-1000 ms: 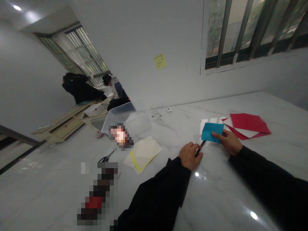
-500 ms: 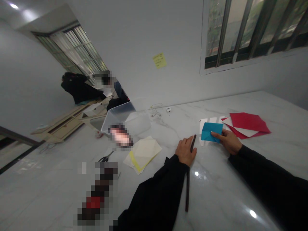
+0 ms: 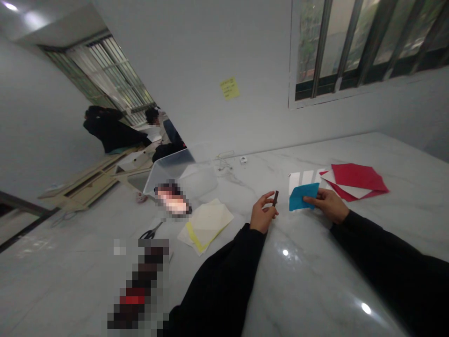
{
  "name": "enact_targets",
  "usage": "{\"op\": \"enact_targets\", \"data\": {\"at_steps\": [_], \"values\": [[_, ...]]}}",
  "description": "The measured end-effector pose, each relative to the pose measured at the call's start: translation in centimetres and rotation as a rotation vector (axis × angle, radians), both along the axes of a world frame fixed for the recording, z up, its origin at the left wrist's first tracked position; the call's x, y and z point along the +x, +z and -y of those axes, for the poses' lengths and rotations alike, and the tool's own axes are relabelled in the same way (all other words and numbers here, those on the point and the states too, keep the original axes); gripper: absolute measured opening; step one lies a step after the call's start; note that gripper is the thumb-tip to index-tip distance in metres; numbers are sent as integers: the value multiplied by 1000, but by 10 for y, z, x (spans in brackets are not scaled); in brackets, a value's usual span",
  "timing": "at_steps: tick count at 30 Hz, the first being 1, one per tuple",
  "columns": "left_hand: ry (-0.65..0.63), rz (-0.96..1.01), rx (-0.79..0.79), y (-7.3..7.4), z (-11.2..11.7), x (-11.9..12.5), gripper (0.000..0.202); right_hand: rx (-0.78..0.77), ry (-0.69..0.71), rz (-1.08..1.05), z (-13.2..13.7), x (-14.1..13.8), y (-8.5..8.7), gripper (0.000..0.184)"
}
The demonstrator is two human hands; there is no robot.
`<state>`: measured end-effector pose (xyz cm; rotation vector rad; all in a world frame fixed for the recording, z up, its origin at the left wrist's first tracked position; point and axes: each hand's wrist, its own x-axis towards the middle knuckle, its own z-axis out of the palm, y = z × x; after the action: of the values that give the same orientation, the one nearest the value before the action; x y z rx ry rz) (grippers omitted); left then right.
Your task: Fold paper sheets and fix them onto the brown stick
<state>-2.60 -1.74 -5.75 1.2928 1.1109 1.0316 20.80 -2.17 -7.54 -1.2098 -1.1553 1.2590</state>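
Your left hand (image 3: 263,214) pinches a small dark stick (image 3: 275,198), hard to make out, between thumb and finger. Your right hand (image 3: 324,205) grips a folded blue paper (image 3: 301,197) just below white paper strips (image 3: 303,180). Red paper (image 3: 358,177) lies right. The marble table (image 3: 315,267) runs to the far wall. Far left, a pixelated blur (image 3: 171,199) partly hides a clear plastic bin (image 3: 178,171); you can't make out its contents.

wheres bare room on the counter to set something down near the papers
Bare marble on the counter shows between the cream paper sheets and your left hand, and past the red paper toward the counter's far end. Crowded: your right hand, holding the blue paper against the white paper beside the red, and your left hand's dark stick.
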Motion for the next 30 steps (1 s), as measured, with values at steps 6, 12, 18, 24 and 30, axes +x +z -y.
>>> {"op": "enact_targets", "data": {"at_steps": [6,12,18,24,30], "values": [[-5,62,-6,4,1,0,48,203,157,221,5,-1,17,29],[-71,108,-32,6,3,0,44,503,174,485,8,-1,30,17],[-126,300,-194,4,3,0,51,580,201,514,12,-6,38,13],[-187,403,-300,13,5,-1,57,630,195,511,13,-7,40,13],[-149,476,-309,17,5,-2,56,602,161,535,15,-7,39,14]]}}
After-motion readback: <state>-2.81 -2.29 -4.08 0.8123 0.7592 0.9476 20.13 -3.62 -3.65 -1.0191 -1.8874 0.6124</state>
